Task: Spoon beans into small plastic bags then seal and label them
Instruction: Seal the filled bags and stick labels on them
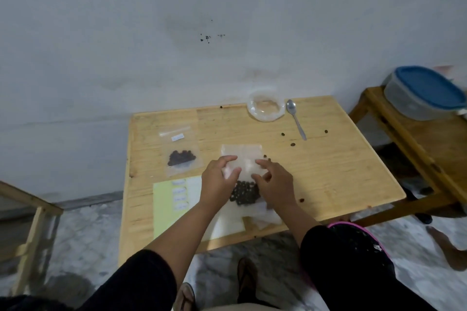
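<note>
A small clear plastic bag (241, 156) with dark beans (244, 193) in its near end lies flat on the wooden table (328, 166). My left hand (218, 180) pinches the bag's left side with curled fingers. My right hand (274, 183) rests on its right side, fingers bent onto the plastic. A second bag (180, 154), holding beans and bearing a white label, lies to the left. A metal spoon (296, 118) lies at the far right beside a clear plastic bag (265, 107) with its mouth rolled open.
A yellow-green sheet with white labels (174, 199) lies left of my hands. More clear plastic (252, 218) lies at the near edge. Loose beans (292, 144) dot the table. A blue-lidded container (424, 93) sits on a second table at right. A bare foot (447, 247) is on the floor.
</note>
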### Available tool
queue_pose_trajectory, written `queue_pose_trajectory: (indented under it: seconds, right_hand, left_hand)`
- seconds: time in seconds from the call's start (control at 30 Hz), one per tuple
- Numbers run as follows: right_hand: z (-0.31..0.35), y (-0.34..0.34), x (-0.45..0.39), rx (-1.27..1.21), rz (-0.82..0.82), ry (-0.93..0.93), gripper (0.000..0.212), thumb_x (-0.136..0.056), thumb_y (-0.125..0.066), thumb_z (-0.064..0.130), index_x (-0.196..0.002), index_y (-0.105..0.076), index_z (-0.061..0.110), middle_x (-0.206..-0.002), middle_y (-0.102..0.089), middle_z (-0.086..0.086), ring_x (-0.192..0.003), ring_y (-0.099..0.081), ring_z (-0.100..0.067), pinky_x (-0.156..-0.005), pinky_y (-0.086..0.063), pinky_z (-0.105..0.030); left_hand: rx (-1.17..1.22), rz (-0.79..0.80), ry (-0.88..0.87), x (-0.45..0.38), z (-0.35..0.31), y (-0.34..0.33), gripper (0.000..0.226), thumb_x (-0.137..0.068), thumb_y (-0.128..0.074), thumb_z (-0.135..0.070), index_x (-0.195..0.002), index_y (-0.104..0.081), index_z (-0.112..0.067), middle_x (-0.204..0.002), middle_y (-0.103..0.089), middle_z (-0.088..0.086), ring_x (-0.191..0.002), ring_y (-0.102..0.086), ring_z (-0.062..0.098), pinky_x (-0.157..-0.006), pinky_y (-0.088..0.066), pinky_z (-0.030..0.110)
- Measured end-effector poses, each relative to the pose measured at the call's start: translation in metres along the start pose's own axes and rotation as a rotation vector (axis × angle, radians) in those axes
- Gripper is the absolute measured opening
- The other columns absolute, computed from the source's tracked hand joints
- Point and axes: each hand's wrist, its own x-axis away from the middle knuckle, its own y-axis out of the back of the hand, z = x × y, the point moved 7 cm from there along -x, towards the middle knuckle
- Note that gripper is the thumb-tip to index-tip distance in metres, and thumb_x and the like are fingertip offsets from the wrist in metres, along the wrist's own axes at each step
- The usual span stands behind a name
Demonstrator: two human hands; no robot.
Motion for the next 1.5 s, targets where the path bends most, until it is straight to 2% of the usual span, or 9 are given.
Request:
queue_pose_trajectory:
  seconds: [0.1,0.27,0.53,0.67,0.9,1.1,1.23,1.37,1.5]
  right_hand:
    - [0.033,-0.024,0.008,-0.033,0.068,0.064,0.034,-0.081,-0.069,0.018,-0.115,-0.064,0.015,-0.107,-0.068,-0.003,-0.069,-0.053,-0.007,-0.070,-0.031,-0.006]
    - [0.070,-0.077,0.032,-0.090,0.174,0.036,0.030,-0.087,-0.062,0.020,-0.116,-0.063,0.014,-0.101,-0.071,-0.003,-0.078,-0.061,-0.009,-0.070,-0.037,-0.006]
    - [0.078,-0.146,0.058,0.034,0.290,-0.021,0.027,-0.086,-0.062,0.013,-0.112,-0.063,0.005,-0.107,-0.069,-0.011,-0.101,-0.064,-0.025,-0.090,-0.045,-0.030]
    - [0.083,-0.156,0.059,0.062,0.246,-0.027,0.024,-0.085,-0.062,0.014,-0.107,-0.064,0.003,-0.100,-0.070,-0.013,-0.098,-0.063,-0.029,-0.087,-0.047,-0.035]
    - [0.084,-0.162,0.054,0.094,0.210,-0.052,0.017,-0.087,-0.059,0.010,-0.101,-0.065,0.003,-0.097,-0.070,-0.012,-0.093,-0.063,-0.026,-0.079,-0.044,-0.027]
    - [0.087,-0.156,0.055,0.039,0.217,-0.067,0.016,-0.089,-0.057,0.009,-0.102,-0.064,0.003,-0.098,-0.069,-0.011,-0.094,-0.063,-0.024,-0.078,-0.043,-0.024]
    - [0.110,-0.132,0.047,-0.119,0.118,-0.065,0.012,-0.086,-0.060,0.009,-0.097,-0.065,0.007,-0.091,-0.068,-0.004,-0.080,-0.056,-0.012,-0.067,-0.032,-0.010]
    - [0.149,-0.116,0.041,-0.205,0.061,0.050,0.008,-0.080,-0.064,0.007,-0.086,-0.068,0.008,-0.071,-0.060,0.004,-0.066,-0.053,-0.010,-0.057,-0.035,-0.008]
    - [0.170,-0.113,0.040,-0.298,0.111,0.116,0.006,-0.081,-0.065,0.006,-0.086,-0.068,0.008,-0.068,-0.059,0.002,-0.060,-0.052,-0.002,-0.059,-0.040,-0.003]
  left_hand:
    - [0.189,-0.036,0.086,0.011,0.023,0.033,0.024,-0.083,-0.069,-0.030,-0.106,-0.065,-0.034,-0.109,-0.061,-0.018,-0.105,-0.058,0.007,-0.089,-0.051,0.036]
    - [0.269,-0.156,0.246,0.042,0.079,0.101,0.027,-0.081,-0.071,-0.017,-0.100,-0.067,-0.036,-0.101,-0.060,-0.024,-0.103,-0.061,0.014,-0.086,-0.054,0.045]
    - [0.249,-0.259,0.349,0.093,0.142,0.169,0.029,-0.083,-0.068,-0.015,-0.101,-0.065,-0.038,-0.110,-0.062,-0.016,-0.113,-0.055,0.011,-0.097,-0.045,0.030]
    - [0.274,-0.276,0.373,0.102,0.157,0.179,0.031,-0.082,-0.070,-0.016,-0.094,-0.065,-0.045,-0.109,-0.064,-0.015,-0.108,-0.059,0.013,-0.097,-0.048,0.040]
    - [0.282,-0.237,0.377,0.102,0.163,0.179,0.031,-0.081,-0.070,-0.017,-0.094,-0.065,-0.045,-0.109,-0.062,-0.016,-0.112,-0.056,0.016,-0.098,-0.047,0.043]
    - [0.292,-0.199,0.379,0.097,0.158,0.176,0.031,-0.084,-0.068,-0.014,-0.107,-0.064,-0.034,-0.116,-0.058,-0.010,-0.119,-0.048,0.012,-0.102,-0.042,0.031]
    - [0.314,-0.191,0.366,0.086,0.147,0.176,0.032,-0.084,-0.068,-0.013,-0.110,-0.063,-0.032,-0.117,-0.057,-0.009,-0.119,-0.047,0.010,-0.100,-0.040,0.027]
    - [0.328,-0.196,0.307,0.072,0.128,0.176,0.033,-0.083,-0.069,-0.012,-0.107,-0.063,-0.034,-0.116,-0.059,-0.008,-0.113,-0.053,0.013,-0.091,-0.045,0.022]
    - [0.350,-0.168,0.201,0.060,0.102,0.178,0.037,-0.081,-0.070,-0.008,-0.107,-0.063,-0.033,-0.112,-0.060,-0.013,-0.111,-0.054,0.010,-0.090,-0.042,0.019]
